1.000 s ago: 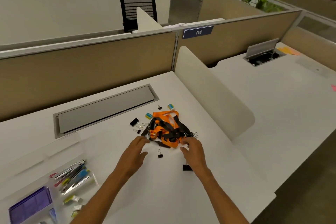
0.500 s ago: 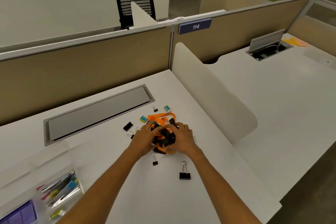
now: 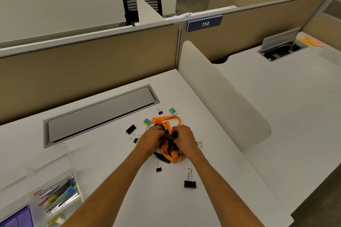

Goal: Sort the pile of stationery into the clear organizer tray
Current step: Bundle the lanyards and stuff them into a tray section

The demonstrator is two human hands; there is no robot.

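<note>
A tangle of orange and black lanyards (image 3: 168, 150) lies mid-desk. My left hand (image 3: 150, 139) and my right hand (image 3: 184, 137) both grip its upper part, fingers closed on the straps. Black binder clips lie around it: a large binder clip (image 3: 190, 183) in front, a small binder clip (image 3: 158, 168) near my left forearm, another binder clip (image 3: 131, 129) to the left. Two small blue-and-yellow boxes (image 3: 173, 111) sit behind the pile. The clear organizer tray (image 3: 78, 188) at the lower left holds pens and a purple item.
A grey cable hatch (image 3: 99, 114) is set into the desk behind the pile. A white curved divider (image 3: 221, 97) rises on the right, with a neighbouring desk beyond. Tan partition walls close off the back. The desk's front edge runs lower right.
Both hands moved in from the pile's front edges and closed on the lanyards, bunching them together. The view shifted, pushing the tray toward the lower left corner.
</note>
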